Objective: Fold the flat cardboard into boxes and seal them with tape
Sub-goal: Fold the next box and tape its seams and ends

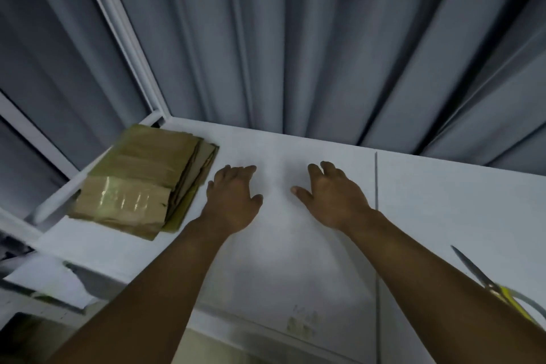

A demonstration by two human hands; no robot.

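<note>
Left hand (232,198) just beside the cardboard stack (141,177) and right hand (334,198) farther from it are empty, fingers relaxed over the surface (443,216); folding looks unstarted, so the next move calls for lifting one flat sheet.

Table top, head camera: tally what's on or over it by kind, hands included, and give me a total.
Cardboard stack: 1 (sheets too blurred to count)
Scissors: 1
Hands: 2, the left hand and the right hand, neither holding anything
Total: 4
</note>
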